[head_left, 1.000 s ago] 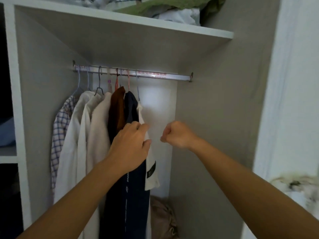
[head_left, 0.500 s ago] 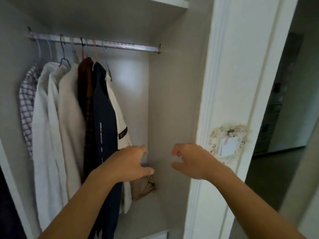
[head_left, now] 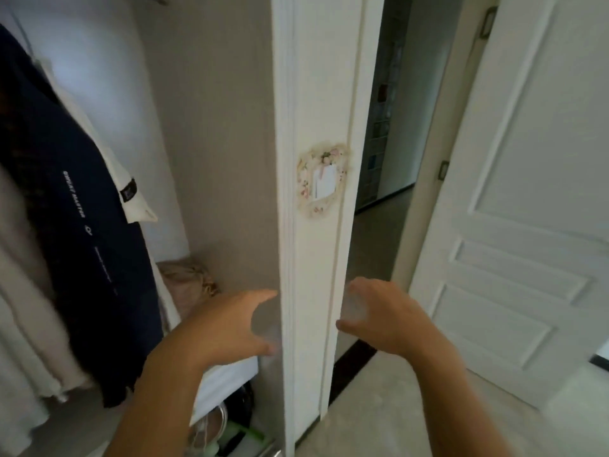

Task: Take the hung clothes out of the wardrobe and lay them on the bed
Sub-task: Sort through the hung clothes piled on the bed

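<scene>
Clothes (head_left: 82, 206) hang to my left. My left hand (head_left: 230, 328) and right hand (head_left: 382, 318) are spread and hold nothing. They could bump the wardrobe edge (head_left: 309, 94).

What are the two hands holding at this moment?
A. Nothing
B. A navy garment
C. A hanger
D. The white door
A: the left hand and the right hand hang in the air with fingers spread, either side of the wardrobe's front post, and grip nothing; the navy garment hangs on the left, clear of both hands.
</scene>
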The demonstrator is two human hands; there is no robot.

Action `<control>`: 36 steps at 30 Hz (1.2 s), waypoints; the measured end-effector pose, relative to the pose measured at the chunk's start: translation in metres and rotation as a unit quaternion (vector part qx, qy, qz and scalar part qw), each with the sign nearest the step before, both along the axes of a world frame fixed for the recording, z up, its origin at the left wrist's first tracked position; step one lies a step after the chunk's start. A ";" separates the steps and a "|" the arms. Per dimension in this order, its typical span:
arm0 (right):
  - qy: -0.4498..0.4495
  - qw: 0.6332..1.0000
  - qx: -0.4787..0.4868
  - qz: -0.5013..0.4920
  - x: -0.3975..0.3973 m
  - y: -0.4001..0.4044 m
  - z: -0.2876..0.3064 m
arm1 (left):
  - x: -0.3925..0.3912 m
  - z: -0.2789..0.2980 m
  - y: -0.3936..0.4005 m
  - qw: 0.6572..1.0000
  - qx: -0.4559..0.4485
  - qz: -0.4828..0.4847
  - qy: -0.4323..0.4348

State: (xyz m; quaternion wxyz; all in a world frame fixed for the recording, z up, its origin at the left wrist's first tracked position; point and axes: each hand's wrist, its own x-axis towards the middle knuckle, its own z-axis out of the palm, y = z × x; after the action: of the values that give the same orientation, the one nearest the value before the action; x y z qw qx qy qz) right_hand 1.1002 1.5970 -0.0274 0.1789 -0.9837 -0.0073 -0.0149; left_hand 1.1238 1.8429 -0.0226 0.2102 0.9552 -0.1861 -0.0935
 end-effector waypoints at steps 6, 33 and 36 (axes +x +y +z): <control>0.012 0.994 -0.005 -0.108 -0.096 -0.047 -0.016 | -0.039 -0.019 -0.078 0.997 -0.001 -0.079 -0.017; 0.026 0.878 -0.026 -0.477 -0.566 -0.355 -0.044 | -0.387 -0.053 -0.537 0.869 0.026 -0.492 -0.046; 0.028 0.863 -0.026 -0.505 -0.611 -0.379 -0.046 | -0.429 -0.056 -0.574 0.851 0.030 -0.523 -0.036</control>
State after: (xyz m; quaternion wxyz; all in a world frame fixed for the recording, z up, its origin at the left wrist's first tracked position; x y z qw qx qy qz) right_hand 0.4891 1.2178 -0.0731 0.1211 -0.8573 0.4946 -0.0755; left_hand 0.6949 1.2686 -0.0786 0.0946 0.7252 -0.6628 -0.1610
